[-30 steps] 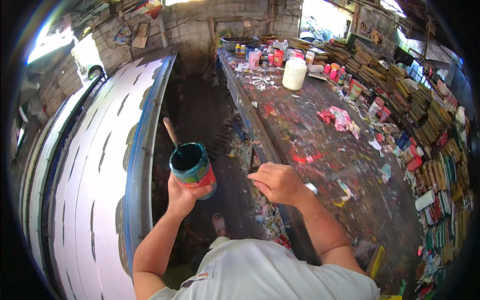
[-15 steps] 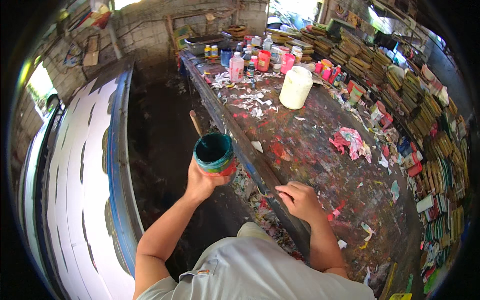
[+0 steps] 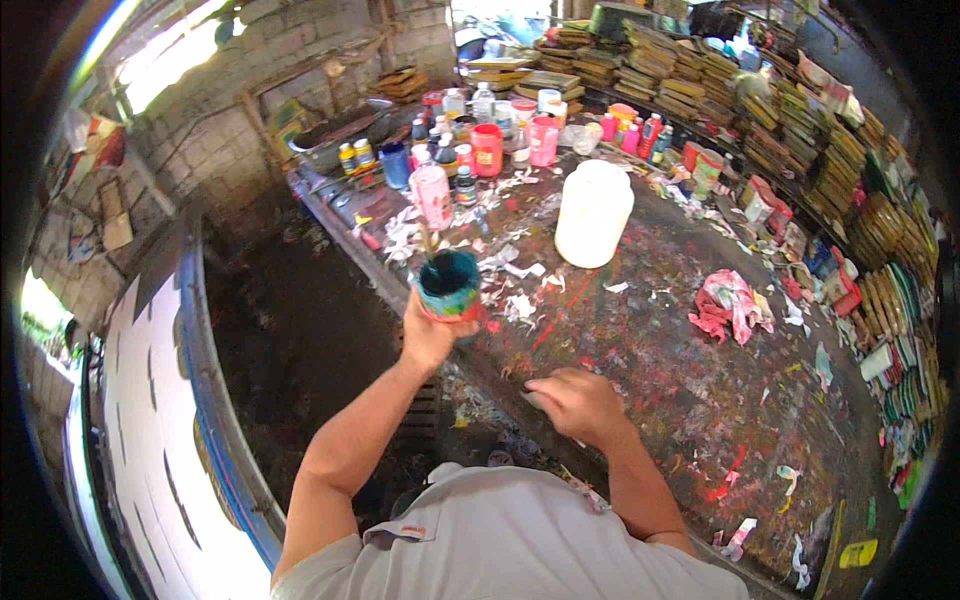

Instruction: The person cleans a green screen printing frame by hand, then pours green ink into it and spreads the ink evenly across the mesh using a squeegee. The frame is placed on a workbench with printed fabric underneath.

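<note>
My left hand grips a round paint pot, smeared with red and green outside, dark teal inside, over the near edge of the paint-stained table. A stick rises from the pot's far side. Low at the table's edge, my right hand has its fingers curled; whether they hold anything is hard to make out. A large white jar stands beyond both hands, with a crumpled pink-stained rag to its right.
Bottles and tubs crowd the table's far end among paper scraps. Stacked wooden frames line its right side. A long white printing surface runs along the left, across a dark floor strip. A block wall closes the back.
My view has turned toward the table, which now fills more of it. The left hand has carried the pot forward, nearer the table's bottles; the right hand stays curled beside the edge.
</note>
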{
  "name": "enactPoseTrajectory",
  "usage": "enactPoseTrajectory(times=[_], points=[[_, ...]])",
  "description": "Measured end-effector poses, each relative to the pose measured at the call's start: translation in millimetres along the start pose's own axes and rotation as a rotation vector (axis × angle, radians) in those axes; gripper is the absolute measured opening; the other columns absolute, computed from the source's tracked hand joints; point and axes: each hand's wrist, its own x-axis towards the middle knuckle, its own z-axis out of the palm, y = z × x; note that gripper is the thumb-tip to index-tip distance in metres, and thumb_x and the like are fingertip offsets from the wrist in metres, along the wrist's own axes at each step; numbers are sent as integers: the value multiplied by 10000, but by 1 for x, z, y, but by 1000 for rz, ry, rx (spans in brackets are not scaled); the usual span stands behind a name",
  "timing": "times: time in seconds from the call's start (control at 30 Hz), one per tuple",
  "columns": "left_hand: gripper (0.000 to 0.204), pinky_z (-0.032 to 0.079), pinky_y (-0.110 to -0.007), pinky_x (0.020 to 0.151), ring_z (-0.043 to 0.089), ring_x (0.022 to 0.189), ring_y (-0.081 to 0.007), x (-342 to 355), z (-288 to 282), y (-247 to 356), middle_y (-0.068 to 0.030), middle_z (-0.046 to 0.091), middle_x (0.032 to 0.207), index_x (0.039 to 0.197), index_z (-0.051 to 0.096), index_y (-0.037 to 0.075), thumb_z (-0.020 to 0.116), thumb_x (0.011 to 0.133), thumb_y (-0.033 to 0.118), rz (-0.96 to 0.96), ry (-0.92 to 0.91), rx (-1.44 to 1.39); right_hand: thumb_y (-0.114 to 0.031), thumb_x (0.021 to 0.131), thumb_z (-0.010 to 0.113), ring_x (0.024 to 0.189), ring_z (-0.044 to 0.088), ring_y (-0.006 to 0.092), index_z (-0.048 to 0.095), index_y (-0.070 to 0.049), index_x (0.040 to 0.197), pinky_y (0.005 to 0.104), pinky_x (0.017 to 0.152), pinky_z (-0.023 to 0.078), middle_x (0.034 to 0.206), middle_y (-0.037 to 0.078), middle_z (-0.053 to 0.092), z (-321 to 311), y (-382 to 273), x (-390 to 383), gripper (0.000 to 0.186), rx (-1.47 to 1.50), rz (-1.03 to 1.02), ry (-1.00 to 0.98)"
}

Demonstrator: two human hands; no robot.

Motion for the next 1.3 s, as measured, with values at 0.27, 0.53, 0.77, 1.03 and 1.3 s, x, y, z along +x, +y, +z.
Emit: enactPoseTrajectory(times=[0.27,0.53,0.77,1.03,1.3], points=[[834,631,-437,1009,747,1140,-247,178,-23,-126,-61,767,1290,1429,597,74,972,713,-130,59,123,37,-166,973,811,900,765,298,840,-106,1144,446,777,632,950,71,771,14,-30,15,183,-222,186,85],[840,594,-446,1069,720,1211,-250,243,-41,-224,-89,738,1377,1489,661,37,1022,731,8,395,107,421,-145,964,824,884,778,302,831,-109,1121,442,760,639,958,81,773,34,-126,-69,161,-412,762,332],[1020,593,-565,1126,642,1361,-325,142,23,-76,-215,558,1635,1631,423,-58,1023,820,91,-267,70,2,-181,1010,770,947,773,358,800,-98,1173,492,830,637,990,98,768,59,-202,-101,185,-526,862,361],[283,576,-405,1103,761,1169,-251,-72,154,11,-180,802,1247,1418,708,-65,598,1184,49,246,-733,-203,-162,963,765,961,769,358,782,-84,1203,501,831,649,994,115,758,35,-282,-229,253,-636,1104,419],[191,521,-273,611,673,639,-103,-347,318,70,-168,830,1000,1014,712,-45,632,1150,62,204,-1414,-581,-132,921,816,911,781,326,815,-86,1173,466,806,652,989,93,783,-21,-436,-409,256,-888,1424,660]])
